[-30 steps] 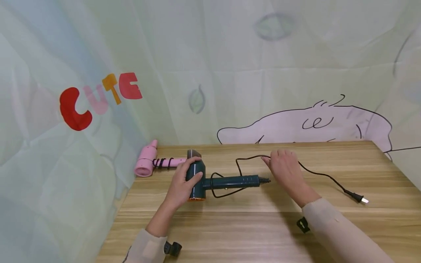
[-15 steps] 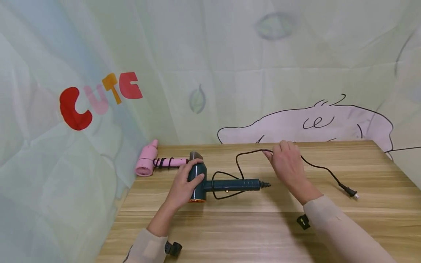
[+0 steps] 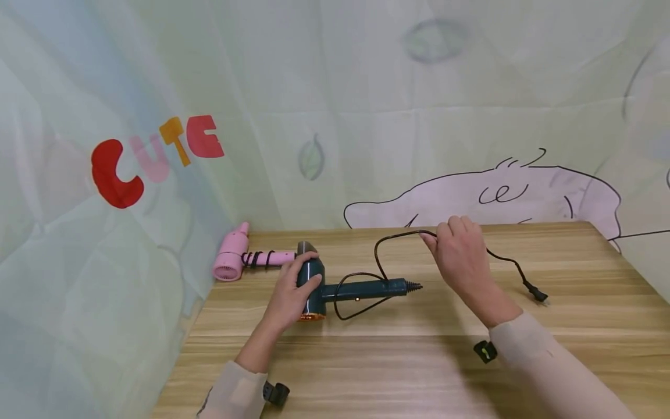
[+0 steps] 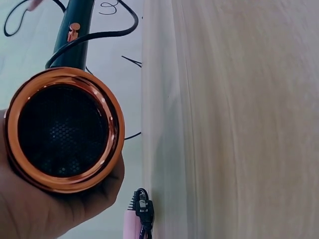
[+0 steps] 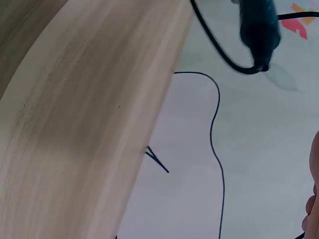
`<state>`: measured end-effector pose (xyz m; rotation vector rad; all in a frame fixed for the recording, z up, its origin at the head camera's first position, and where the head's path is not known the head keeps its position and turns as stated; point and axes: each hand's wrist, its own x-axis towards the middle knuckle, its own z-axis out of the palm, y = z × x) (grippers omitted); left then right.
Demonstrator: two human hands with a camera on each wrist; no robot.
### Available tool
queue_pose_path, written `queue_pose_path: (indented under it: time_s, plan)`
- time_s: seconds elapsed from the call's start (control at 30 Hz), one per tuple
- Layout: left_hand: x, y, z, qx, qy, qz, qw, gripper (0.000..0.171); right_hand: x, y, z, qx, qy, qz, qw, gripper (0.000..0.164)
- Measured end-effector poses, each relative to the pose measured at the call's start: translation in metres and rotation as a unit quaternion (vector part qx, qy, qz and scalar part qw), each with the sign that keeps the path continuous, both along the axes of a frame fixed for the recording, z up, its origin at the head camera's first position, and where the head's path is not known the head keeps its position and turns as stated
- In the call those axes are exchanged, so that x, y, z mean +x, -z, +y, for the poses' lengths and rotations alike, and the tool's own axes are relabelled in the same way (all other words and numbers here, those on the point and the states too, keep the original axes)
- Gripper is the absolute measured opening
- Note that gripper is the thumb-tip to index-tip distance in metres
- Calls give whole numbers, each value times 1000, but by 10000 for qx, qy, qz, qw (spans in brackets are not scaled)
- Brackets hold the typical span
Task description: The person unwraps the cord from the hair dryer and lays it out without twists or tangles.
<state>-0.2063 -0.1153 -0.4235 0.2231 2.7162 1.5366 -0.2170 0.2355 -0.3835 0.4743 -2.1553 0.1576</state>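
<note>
A dark teal hair dryer (image 3: 369, 288) is held sideways in the head view, its handle pointing right. My left hand (image 3: 287, 291) grips its barrel, thumb in front and fingers over the top. The copper-ringed rear grille (image 4: 62, 132) faces the left wrist camera. A black power cord (image 3: 381, 247) loops loosely around the handle and runs up to my right hand (image 3: 462, 256), which grips it. Past that hand the cord drops to its plug (image 3: 536, 292) on the right. In the right wrist view the handle end (image 5: 259, 30) shows at the top, and my hand only at the edge.
A pink hair dryer (image 3: 230, 256), its black cord wound around the handle, lies at the table's back left corner. The wooden table (image 3: 387, 366) meets a printed cloth backdrop (image 3: 377, 145) behind and at left. Each wrist wears a small black camera (image 3: 485, 351).
My right hand has risen slightly, pulling the cord up. The plug has moved left, closer to that hand. My left hand and the teal hair dryer have stayed nearly still.
</note>
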Motion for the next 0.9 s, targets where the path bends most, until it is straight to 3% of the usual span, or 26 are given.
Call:
queue_pose_path:
  time_s: [0.4, 0.9]
  plan:
    - [-11, 2, -4, -222, -443, -91, 9987, 46, 27, 0, -3, 202, -657, 274, 9973, 59]
    - [-15, 2, -8, -100, -765, -60, 9970, 46, 44, 35, 8, 1103, -1045, -529, 9870, 61]
